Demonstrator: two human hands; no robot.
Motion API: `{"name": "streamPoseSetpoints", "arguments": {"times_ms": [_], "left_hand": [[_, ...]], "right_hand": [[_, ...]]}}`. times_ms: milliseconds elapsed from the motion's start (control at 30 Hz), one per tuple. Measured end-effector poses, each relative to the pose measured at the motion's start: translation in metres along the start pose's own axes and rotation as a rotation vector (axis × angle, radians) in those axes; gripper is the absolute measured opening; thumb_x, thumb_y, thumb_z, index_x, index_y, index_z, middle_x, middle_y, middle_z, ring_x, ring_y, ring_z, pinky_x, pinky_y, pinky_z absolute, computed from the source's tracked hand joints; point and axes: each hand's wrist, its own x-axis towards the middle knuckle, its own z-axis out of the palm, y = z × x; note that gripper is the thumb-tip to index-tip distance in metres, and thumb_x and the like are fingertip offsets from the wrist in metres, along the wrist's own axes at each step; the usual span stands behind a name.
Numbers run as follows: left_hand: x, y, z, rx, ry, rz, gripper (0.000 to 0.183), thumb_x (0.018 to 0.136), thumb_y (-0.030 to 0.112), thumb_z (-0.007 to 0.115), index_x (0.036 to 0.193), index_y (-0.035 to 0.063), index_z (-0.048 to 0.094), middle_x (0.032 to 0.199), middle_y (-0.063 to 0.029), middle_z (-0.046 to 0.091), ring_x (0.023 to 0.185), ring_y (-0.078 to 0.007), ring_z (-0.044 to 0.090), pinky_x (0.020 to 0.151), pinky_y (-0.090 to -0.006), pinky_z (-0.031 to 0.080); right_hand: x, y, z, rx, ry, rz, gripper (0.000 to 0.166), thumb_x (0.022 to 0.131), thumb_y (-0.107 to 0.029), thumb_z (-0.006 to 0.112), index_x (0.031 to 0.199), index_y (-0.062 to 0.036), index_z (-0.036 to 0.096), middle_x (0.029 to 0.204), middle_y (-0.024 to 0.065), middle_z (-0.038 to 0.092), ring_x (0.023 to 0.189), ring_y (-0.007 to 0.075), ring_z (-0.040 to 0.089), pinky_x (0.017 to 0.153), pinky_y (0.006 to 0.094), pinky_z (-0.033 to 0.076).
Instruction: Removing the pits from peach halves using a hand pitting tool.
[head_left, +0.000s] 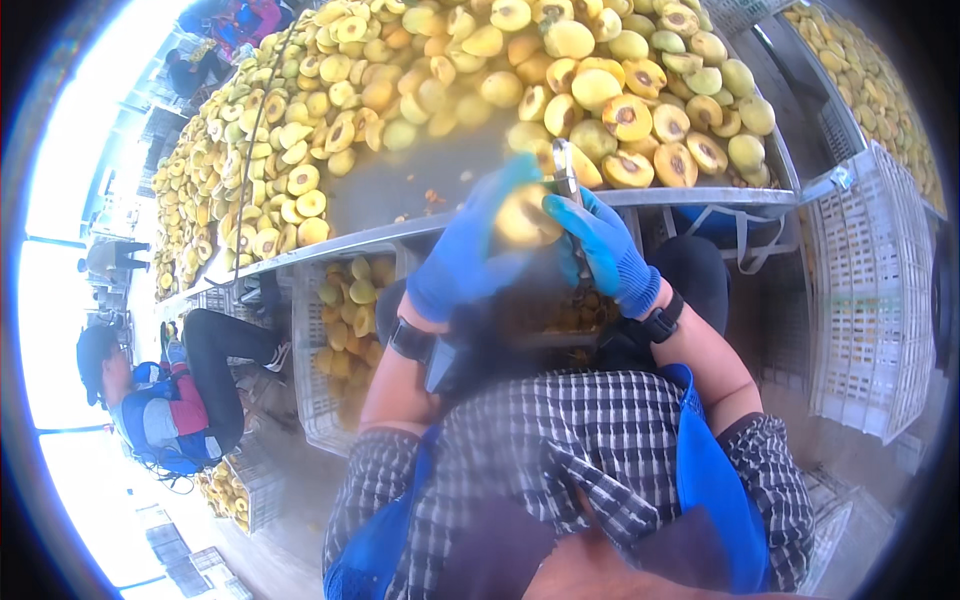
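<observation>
My left hand (469, 251), in a blue glove and blurred, holds a yellow peach half (527, 215) above my lap, near the table's front edge. Its cut face has a dark hollow or stone, too blurred to tell which. My right hand (607, 244), also gloved in blue, grips a metal hand tool (564, 166) with a rounded end pointing up beside the fruit. The thumb of that hand rests against the peach half. Just beyond both hands, many halved peaches (627, 118) are heaped on the metal table (405, 191), several with brown stones in them.
A crate of peach halves (307, 352) stands below the table to my left. White plastic crates (874, 300) are stacked at my right. A raised metal rim (697, 197) edges the table. A seated co-worker (161, 405) is at far left, near another filled crate (255, 491).
</observation>
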Motion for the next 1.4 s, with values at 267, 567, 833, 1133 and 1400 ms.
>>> {"name": "streamPoseSetpoints", "arguments": {"times_ms": [267, 567, 833, 1133, 1400], "left_hand": [[-0.008, -0.025, 0.059, -1.458, 0.731, -0.321, 0.044, 0.098, 0.01, 0.052, 0.139, 0.0039, 0.035, 0.129, -0.0128, 0.051, 0.114, -0.0228, 0.055, 0.095, -0.0323, 0.05], [-0.012, -0.018, 0.045, -0.482, 0.753, -0.141, 0.038, 0.097, 0.013, 0.057, 0.129, -0.0016, 0.043, 0.122, -0.0149, 0.056, 0.11, -0.0238, 0.057, 0.092, -0.0351, 0.053], [-0.021, -0.033, 0.046, -0.068, 0.777, -0.11, 0.054, 0.092, 0.035, 0.066, 0.124, -0.0046, 0.049, 0.11, -0.0148, 0.06, 0.095, -0.0209, 0.062, 0.082, -0.0311, 0.052], [-0.024, -0.022, -0.001, 0.021, 0.197, 0.011, 0.058, 0.088, 0.029, 0.07, 0.131, -0.0035, 0.046, 0.111, -0.0154, 0.065, 0.098, -0.0237, 0.064, 0.085, -0.0346, 0.054], [-0.029, -0.034, 0.028, -0.691, 0.682, -0.402, 0.042, 0.094, 0.026, 0.063, 0.125, -0.0005, 0.054, 0.111, -0.0147, 0.066, 0.097, -0.0259, 0.066, 0.085, -0.0366, 0.056]], "right_hand": [[0.017, 0.053, -0.006, -0.008, -0.002, -0.248, 0.041, 0.098, -0.01, 0.055, 0.138, -0.0089, 0.046, 0.105, 0.0083, 0.066, 0.064, 0.0106, 0.057, 0.05, 0.0285, 0.047], [-0.009, 0.035, -0.004, -1.393, 0.044, -0.994, 0.02, 0.089, -0.013, 0.062, 0.106, -0.0024, 0.063, 0.083, 0.0178, 0.06, 0.057, 0.0274, 0.06, 0.047, 0.0368, 0.048], [-0.011, 0.043, 0.002, -1.766, 0.026, -0.963, 0.025, 0.087, -0.014, 0.054, 0.11, -0.0052, 0.057, 0.074, 0.0081, 0.051, 0.049, 0.0194, 0.059, 0.039, 0.0316, 0.047], [-0.001, 0.056, -0.027, -1.486, -0.343, -1.205, 0.025, 0.097, -0.016, 0.052, 0.117, -0.0027, 0.057, 0.087, 0.0138, 0.063, 0.045, 0.0202, 0.056, 0.042, 0.0376, 0.046], [-0.014, 0.031, -0.016, -0.13, -0.559, 0.185, 0.035, 0.103, -0.027, 0.049, 0.126, -0.0019, 0.057, 0.078, 0.0004, 0.059, 0.054, 0.0038, 0.053, 0.043, 0.0228, 0.04]]}}
